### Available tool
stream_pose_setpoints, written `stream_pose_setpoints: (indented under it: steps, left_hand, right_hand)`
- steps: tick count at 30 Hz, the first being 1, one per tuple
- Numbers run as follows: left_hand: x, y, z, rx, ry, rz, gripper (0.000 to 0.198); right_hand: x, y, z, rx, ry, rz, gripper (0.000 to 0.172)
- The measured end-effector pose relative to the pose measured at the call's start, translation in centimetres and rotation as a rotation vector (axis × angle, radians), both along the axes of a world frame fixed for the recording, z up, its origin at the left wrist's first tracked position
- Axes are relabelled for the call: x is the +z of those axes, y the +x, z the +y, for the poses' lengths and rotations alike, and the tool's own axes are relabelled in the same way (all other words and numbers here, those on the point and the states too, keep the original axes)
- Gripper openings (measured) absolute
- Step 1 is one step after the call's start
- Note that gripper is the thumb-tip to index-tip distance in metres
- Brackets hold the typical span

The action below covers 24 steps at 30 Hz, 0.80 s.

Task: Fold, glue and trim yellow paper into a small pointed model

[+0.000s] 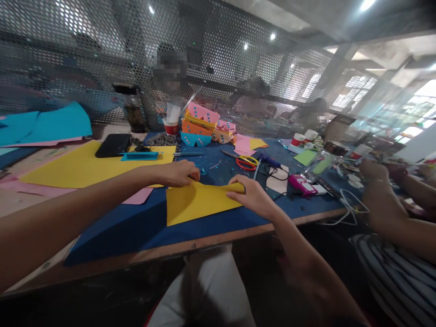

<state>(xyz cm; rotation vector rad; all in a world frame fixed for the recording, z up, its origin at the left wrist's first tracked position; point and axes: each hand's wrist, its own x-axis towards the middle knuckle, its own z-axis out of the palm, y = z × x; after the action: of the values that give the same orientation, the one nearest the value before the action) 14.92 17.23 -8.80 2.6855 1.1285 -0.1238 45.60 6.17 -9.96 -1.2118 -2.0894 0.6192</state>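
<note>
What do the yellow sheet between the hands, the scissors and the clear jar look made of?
Yellow sheet: matte, probably card or thin foam; it bends without shine. Scissors: likely metal blades, grey; handles probably plastic, bright-coloured. Jar: glossy, see-through; glass or plastic, can't tell.

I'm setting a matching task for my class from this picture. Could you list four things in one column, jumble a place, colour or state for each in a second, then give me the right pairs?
Column one
1. Sheet at the table's near edge
2. Scissors
3. Phone
4. Dark-lidded bottle at back left

Column two
A. Black, lying on a larger yellow sheet
B. Upright before the perforated screen
C. Yellow, touched by the left hand and right hand
D. Red and yellow handles

Right pairs
1-C, 2-D, 3-A, 4-B
</note>
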Motion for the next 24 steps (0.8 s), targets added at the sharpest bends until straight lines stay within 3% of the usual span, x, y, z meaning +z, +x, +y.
stream_pose_setpoints:
  steps: [10,15,20,24]
  left_hand:
    - [2.5,0.7,-0.4,0.074,-0.079,-0.134,0.028]
    - [4.9,1.1,-0.4,0.108,-0.054,-0.252,0.033]
    - [7.1,0.4,-1.3,0.156,0.022,-0.351,0.040]
    - [8.0,-0.9,-3.0,0.200,0.057,-0.409,0.044]
  right_hand:
    - [0.5,2.1,-0.5,0.038,0.203,0.158,0.011]
    - [1.6,4.7,-1.2,-0.124,0.297,0.155,0.005]
    - [1.6,5.6,-0.9,-0.214,0.224,0.331,0.006]
    - [1.6,3.9,0.3,-0.233,0.060,0.516,0.024]
